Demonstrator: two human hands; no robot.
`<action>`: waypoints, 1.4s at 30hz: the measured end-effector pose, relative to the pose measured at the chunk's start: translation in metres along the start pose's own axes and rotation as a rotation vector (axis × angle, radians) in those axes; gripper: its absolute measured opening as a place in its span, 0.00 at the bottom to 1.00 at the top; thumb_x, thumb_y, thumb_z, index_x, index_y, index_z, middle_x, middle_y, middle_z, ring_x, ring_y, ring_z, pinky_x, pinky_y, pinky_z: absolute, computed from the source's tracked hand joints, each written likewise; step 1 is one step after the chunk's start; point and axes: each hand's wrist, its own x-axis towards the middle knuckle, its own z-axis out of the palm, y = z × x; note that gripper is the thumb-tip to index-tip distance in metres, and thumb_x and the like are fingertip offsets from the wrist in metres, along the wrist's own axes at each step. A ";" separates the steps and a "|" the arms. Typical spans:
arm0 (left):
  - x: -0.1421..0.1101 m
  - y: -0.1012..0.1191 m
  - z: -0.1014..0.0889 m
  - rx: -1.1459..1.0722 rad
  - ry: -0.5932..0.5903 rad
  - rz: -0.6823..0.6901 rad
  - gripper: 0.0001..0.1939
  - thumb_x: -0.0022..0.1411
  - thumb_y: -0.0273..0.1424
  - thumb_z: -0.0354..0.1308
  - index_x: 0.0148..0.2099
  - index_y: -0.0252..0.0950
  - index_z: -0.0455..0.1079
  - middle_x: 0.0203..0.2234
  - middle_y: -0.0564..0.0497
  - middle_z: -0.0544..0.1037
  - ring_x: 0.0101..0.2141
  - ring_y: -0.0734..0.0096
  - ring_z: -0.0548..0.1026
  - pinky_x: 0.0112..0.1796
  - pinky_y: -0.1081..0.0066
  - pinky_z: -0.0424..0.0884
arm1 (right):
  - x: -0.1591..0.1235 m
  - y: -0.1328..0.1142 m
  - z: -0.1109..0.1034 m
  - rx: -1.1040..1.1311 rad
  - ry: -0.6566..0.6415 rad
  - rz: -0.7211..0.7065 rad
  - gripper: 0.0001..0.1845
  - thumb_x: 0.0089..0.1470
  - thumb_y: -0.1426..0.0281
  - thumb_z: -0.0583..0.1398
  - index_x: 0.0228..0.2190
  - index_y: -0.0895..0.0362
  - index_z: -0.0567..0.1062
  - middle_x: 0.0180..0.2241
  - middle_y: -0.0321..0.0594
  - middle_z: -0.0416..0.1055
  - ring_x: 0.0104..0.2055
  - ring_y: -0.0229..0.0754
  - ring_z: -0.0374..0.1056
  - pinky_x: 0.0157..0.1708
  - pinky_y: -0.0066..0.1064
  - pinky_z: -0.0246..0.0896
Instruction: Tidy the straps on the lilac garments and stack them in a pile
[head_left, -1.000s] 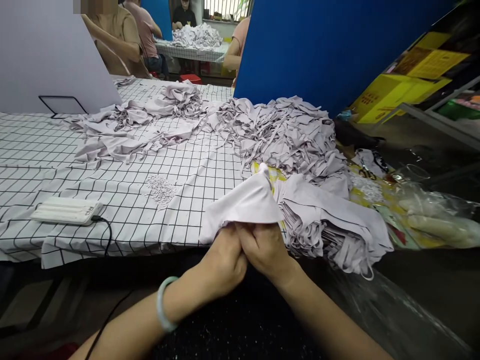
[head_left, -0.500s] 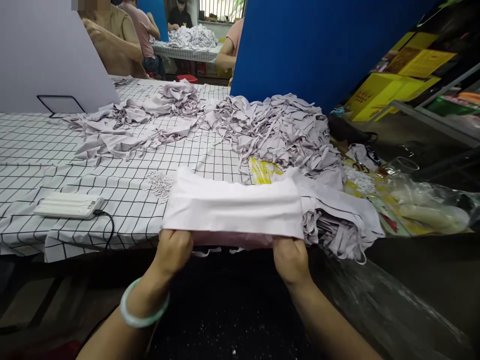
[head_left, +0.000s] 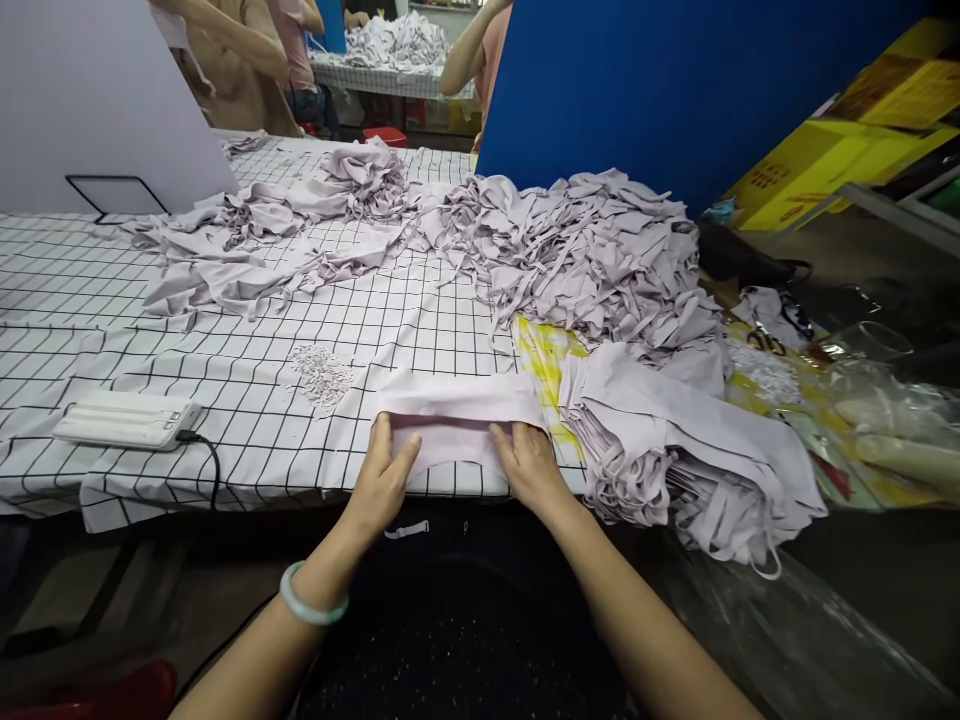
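A pale lilac fabric piece (head_left: 457,405) lies flat at the near edge of the checked tablecloth (head_left: 247,390). My left hand (head_left: 382,480) rests on its left end with fingers stretched flat. My right hand (head_left: 529,465) presses its right end, fingers also flat. Right of my hands sits a stack of folded lilac pieces (head_left: 675,450). Behind it rises a big heap of tangled lilac pieces (head_left: 592,260).
A white power bank (head_left: 124,420) with a black cable lies at the left. Small fabric scraps (head_left: 322,372) dot the cloth. A blue board (head_left: 675,90) stands behind the heap, a white board (head_left: 90,100) at the left. Other people work at the back. Clear plastic bags (head_left: 885,430) lie right.
My hands spread the bunched fabric wide, then laid it down flat on the table edge. The fingers have gone from gripping to lying flat on it.
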 end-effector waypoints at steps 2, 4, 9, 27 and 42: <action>-0.013 0.002 -0.011 -0.021 -0.046 -0.242 0.35 0.70 0.48 0.48 0.72 0.38 0.48 0.70 0.38 0.53 0.69 0.50 0.51 0.65 0.52 0.57 | -0.004 0.009 -0.004 0.059 -0.029 -0.012 0.23 0.66 0.57 0.48 0.49 0.61 0.70 0.50 0.59 0.73 0.54 0.59 0.69 0.53 0.51 0.63; -0.024 0.007 -0.027 0.019 -0.112 -0.335 0.36 0.66 0.51 0.52 0.70 0.39 0.55 0.70 0.41 0.55 0.69 0.48 0.52 0.64 0.51 0.58 | -0.012 0.015 -0.015 0.117 -0.083 -0.032 0.21 0.66 0.58 0.49 0.45 0.57 0.73 0.47 0.55 0.75 0.50 0.57 0.70 0.51 0.48 0.65; -0.013 0.022 -0.074 0.253 -0.145 -0.093 0.18 0.66 0.45 0.52 0.41 0.40 0.77 0.41 0.46 0.81 0.44 0.57 0.78 0.46 0.59 0.75 | -0.028 0.017 -0.063 0.269 -0.191 -0.021 0.17 0.63 0.56 0.55 0.34 0.53 0.78 0.35 0.42 0.78 0.39 0.48 0.73 0.41 0.37 0.66; 0.076 -0.003 -0.045 0.773 0.214 0.095 0.18 0.65 0.28 0.51 0.57 0.33 0.68 0.56 0.36 0.72 0.57 0.46 0.67 0.57 0.46 0.61 | 0.065 0.032 -0.025 0.088 0.207 0.134 0.18 0.52 0.52 0.60 0.34 0.54 0.68 0.35 0.44 0.69 0.38 0.49 0.67 0.41 0.40 0.61; 0.027 -0.015 -0.029 0.662 -0.090 0.381 0.29 0.69 0.33 0.50 0.69 0.31 0.55 0.67 0.32 0.59 0.68 0.42 0.52 0.63 0.35 0.49 | -0.041 0.025 -0.036 0.362 0.120 0.117 0.11 0.58 0.60 0.58 0.37 0.53 0.75 0.31 0.41 0.73 0.32 0.45 0.70 0.38 0.37 0.68</action>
